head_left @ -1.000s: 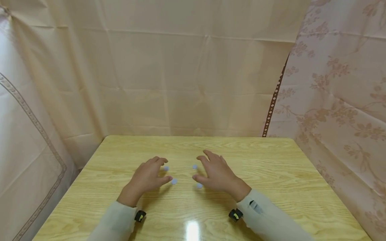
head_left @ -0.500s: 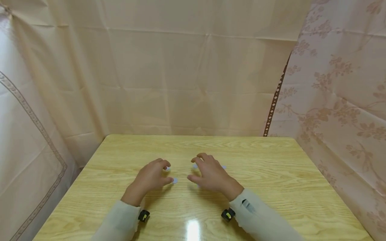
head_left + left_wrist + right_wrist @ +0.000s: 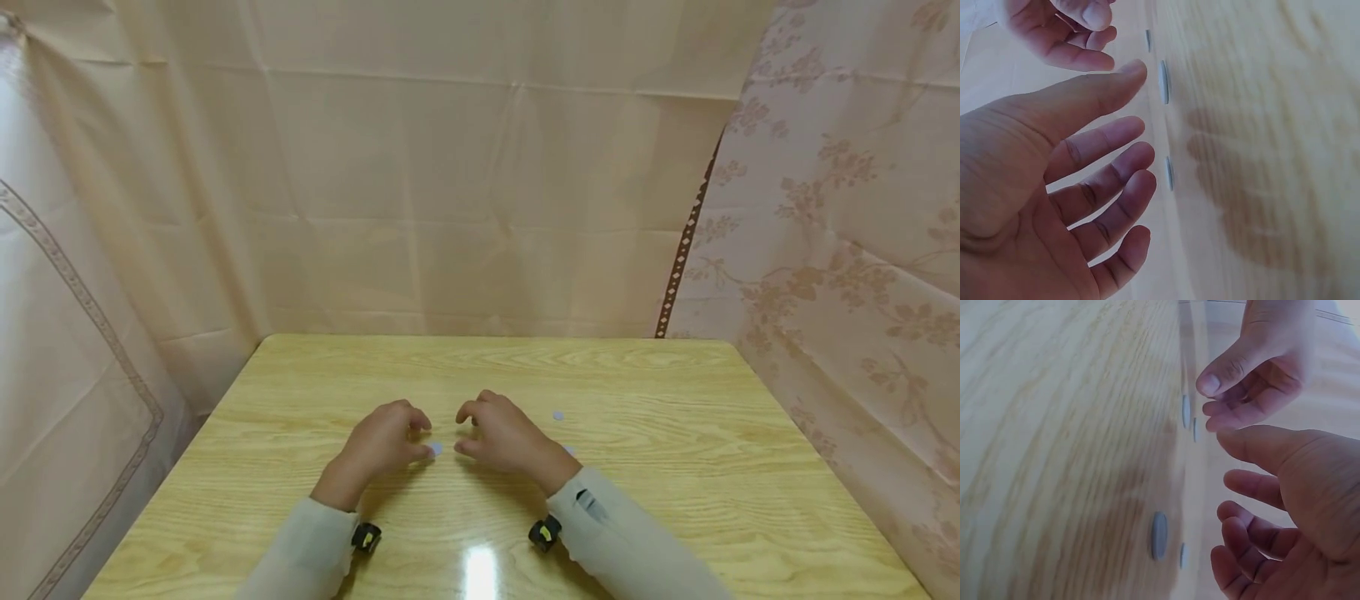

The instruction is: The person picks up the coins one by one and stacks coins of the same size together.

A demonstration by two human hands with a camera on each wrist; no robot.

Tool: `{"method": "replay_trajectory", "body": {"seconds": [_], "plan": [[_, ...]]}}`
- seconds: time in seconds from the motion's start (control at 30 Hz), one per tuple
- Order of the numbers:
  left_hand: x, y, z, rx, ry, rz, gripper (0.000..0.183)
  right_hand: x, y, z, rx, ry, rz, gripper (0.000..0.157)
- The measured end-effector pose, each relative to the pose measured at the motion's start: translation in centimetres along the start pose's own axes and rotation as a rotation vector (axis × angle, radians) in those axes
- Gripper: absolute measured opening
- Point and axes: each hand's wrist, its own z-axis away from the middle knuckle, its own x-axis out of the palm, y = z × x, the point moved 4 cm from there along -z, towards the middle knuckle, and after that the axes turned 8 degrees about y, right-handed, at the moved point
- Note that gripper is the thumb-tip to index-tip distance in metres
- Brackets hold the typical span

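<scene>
Both hands hover low over the wooden table with fingers loosely bent and nothing held. My left hand [image 3: 381,443] has its thumb tip beside a small flat pale disc [image 3: 436,448]. Opposite it, my right hand [image 3: 502,435] points inward, its fingertips a short gap from the left ones. Beyond the right wrist lie a second disc [image 3: 558,415] and a third disc [image 3: 570,450]. From the left wrist, a disc [image 3: 1164,82] shows just past the thumb tip. In the right wrist view a grey-blue disc [image 3: 1159,535] lies on the tabletop, apart from the fingers.
The wood-grain table [image 3: 645,517] has rounded far corners. A beige curtain [image 3: 465,183] hangs behind it, with a floral cloth [image 3: 847,250] at the right and a pale bordered cloth [image 3: 67,400] at the left. Small black devices sit at both wrists.
My right hand has moved left, over two discs that showed near its fingers, and two others came into view behind it. My left hand has shifted slightly right, covering its farther disc.
</scene>
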Motion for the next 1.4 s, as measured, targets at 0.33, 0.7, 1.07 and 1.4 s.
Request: {"method": "replay_trajectory", "body": {"seconds": [0.33,0.7,1.07,1.4], "plan": [[0.5,-0.6,-0.2,-0.073,-0.036,0.044,0.027,1.2,-0.4,-1.1,-0.044,-0.019,-0.031,0.031],[0.7,-0.6,-0.1,-0.099,-0.025,0.052,0.018,2.4,-1.2,-1.9,-0.015,-0.016,-0.050,0.017],[0.7,-0.3,-0.1,-0.113,-0.041,0.102,0.013,2.9,-1.7,-2.3,0.008,-0.004,-0.083,0.007],[1.3,-0.8,-0.2,-0.189,-0.097,0.269,0.013,3.3,-1.4,-2.3,0.036,-0.001,-0.095,0.006]]}}
